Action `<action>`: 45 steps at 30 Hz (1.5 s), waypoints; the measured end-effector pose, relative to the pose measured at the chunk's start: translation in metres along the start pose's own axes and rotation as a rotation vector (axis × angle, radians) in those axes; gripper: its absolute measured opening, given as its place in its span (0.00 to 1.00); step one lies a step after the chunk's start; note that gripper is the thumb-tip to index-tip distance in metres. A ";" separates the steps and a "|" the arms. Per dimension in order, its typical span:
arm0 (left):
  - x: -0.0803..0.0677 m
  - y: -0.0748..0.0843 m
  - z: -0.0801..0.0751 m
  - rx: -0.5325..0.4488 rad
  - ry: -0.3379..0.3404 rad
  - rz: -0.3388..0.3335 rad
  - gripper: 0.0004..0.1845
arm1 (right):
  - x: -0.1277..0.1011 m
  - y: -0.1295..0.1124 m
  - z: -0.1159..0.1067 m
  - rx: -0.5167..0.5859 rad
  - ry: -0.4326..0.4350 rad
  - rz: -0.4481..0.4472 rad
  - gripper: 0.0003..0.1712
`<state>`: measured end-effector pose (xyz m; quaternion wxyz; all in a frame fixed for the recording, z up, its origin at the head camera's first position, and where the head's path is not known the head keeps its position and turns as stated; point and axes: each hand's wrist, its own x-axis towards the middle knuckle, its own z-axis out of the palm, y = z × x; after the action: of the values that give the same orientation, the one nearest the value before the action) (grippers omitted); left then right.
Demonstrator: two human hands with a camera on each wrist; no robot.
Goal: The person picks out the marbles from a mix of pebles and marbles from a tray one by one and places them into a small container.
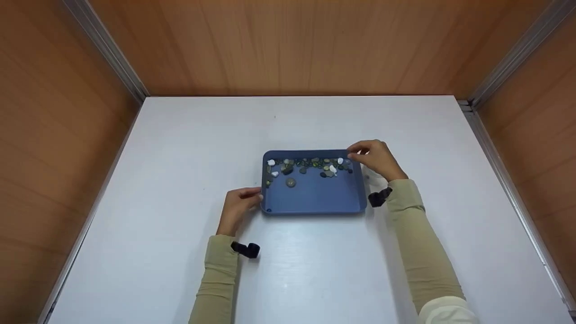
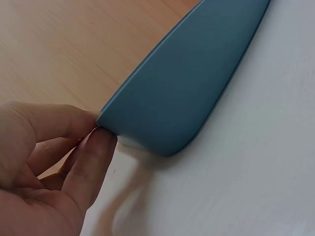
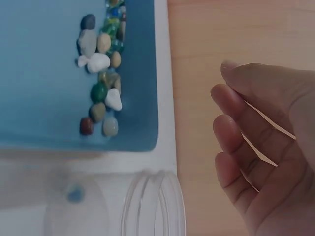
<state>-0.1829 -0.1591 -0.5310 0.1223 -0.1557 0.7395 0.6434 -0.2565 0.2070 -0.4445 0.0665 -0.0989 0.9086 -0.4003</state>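
A blue rectangular tray stands on the table, with several pebbles and glassy stones strewn mostly along its far side. Among them are a white pebble and, set apart, a round grey one. My left hand pinches the tray's left rim between thumb and fingers; the left wrist view shows the grip at a corner. Beside the far right corner, my right hand hovers with loosely bent fingers. Nothing shows between them, and the right wrist view shows a gap to the tray.
A clear jar lies on its side close to the tray's right wall, a blue bead showing through it. Wood panels enclose the white table at the back and both sides.
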 end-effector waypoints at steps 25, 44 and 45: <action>0.001 0.000 -0.001 0.018 -0.003 -0.013 0.14 | 0.031 -0.003 0.042 0.017 -0.087 0.039 0.14; 0.002 0.001 -0.001 0.010 0.000 -0.025 0.14 | 0.042 0.008 0.066 -0.039 -0.136 0.039 0.15; 0.002 0.001 -0.001 0.015 -0.001 -0.026 0.14 | 0.042 0.009 0.067 -0.045 -0.137 0.040 0.14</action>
<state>-0.1855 -0.1603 -0.5310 0.1322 -0.1642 0.7422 0.6362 -0.2855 0.1550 -0.4978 0.1341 -0.1094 0.9124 -0.3709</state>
